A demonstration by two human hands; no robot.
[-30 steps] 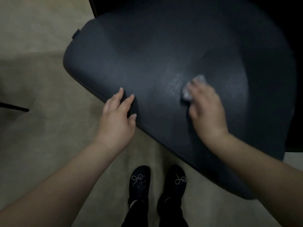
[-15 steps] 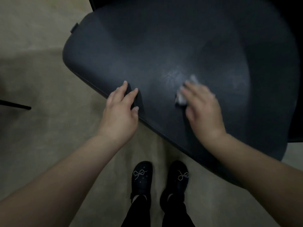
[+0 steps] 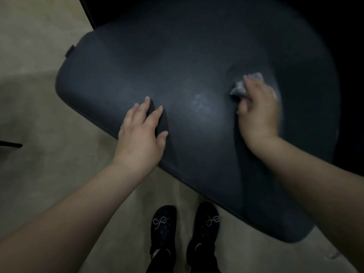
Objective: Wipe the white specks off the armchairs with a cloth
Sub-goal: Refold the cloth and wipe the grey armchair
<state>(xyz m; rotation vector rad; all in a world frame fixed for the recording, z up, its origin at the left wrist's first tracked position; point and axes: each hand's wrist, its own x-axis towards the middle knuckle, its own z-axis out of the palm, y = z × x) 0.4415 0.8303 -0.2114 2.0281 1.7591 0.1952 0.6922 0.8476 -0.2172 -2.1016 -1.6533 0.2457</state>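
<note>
Cloth carried rightward off the pale smear; wiping stroke in progress.

The cloth [image 3: 243, 86], bunched in the right hand [image 3: 256, 111] grip, has been moved away from the whitish patch [image 3: 200, 103], now left of the grip; residue remains, so another pass is judged needed. The left hand [image 3: 141, 134] rests flat, fingers spread, on the armchair [image 3: 157, 66].

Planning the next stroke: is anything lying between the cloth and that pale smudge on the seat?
Nothing visible. Only bare dark armchair surface separates the cloth in the right hand from the smudge; the left hand rests beyond it.
</note>
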